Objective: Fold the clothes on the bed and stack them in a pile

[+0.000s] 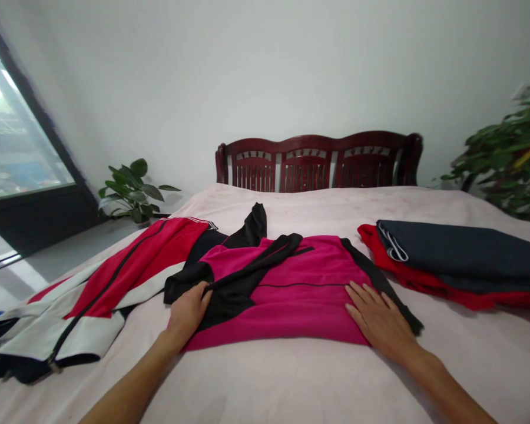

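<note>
A magenta and black jacket (304,300) lies sideways across the bed, one black sleeve folded over its body and the other reaching out along the right side. My left hand (189,309) is closed at the jacket's left end, its fingers gripping the black and magenta cloth there. Flat on the right part of the jacket rests my right hand (377,315), fingers stretched out and slightly spread. What lies under the left palm is hidden.
Left of the jacket lies a red, white and black zip jacket (132,265). Folded dark trousers (459,250) sit on a red garment (463,297) at right. A pink sheet (291,383) covers the bed, with a wooden headboard (320,168) behind. Potted plants (135,191) flank it.
</note>
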Motion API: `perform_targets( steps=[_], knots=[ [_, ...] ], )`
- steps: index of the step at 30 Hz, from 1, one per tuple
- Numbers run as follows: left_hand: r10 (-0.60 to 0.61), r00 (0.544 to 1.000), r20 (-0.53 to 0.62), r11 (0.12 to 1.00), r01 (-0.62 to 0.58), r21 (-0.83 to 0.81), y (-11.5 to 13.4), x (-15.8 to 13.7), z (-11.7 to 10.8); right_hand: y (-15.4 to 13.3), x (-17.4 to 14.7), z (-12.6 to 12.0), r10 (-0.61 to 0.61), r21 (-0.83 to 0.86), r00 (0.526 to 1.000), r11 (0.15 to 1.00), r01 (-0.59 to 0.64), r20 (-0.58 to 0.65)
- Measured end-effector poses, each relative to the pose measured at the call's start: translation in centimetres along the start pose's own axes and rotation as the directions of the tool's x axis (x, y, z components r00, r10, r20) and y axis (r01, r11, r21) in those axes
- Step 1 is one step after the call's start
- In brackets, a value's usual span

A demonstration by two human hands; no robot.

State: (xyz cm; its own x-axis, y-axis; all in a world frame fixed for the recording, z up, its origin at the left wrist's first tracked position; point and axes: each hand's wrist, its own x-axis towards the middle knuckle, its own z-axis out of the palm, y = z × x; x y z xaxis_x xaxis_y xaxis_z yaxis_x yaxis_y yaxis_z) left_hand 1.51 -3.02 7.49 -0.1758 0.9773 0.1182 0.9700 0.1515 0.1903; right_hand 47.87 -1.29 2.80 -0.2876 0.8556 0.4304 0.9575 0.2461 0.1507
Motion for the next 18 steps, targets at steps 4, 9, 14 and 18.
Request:
perform_targets(
  steps=[4,9,14,18],
  knots=[
    [-0.038,0.999,0.027,0.998,0.037,0.058,-1.2,0.0,0.8,0.8,-0.5,0.7,0.007,0.006,1.0,1.0,-0.007,0.003],
    [0.284,0.903,-0.321,0.959,-0.27,0.089,-1.2,-1.5,0.8,0.6,0.6,-0.5,0.071,0.086,0.997,0.994,-0.071,-0.001],
    [0.655,0.634,-0.411,0.674,-0.736,-0.061,1.4,-4.2,0.8,-2.2,4.0,-1.7,0.055,0.277,0.998,0.96,-0.043,-0.036],
    [0.789,0.571,-0.228,0.537,-0.82,-0.196,4.3,-5.9,1.4,-5.9,8.5,-1.5,-0.018,0.409,0.996,0.912,-0.021,0.091]
  ],
)
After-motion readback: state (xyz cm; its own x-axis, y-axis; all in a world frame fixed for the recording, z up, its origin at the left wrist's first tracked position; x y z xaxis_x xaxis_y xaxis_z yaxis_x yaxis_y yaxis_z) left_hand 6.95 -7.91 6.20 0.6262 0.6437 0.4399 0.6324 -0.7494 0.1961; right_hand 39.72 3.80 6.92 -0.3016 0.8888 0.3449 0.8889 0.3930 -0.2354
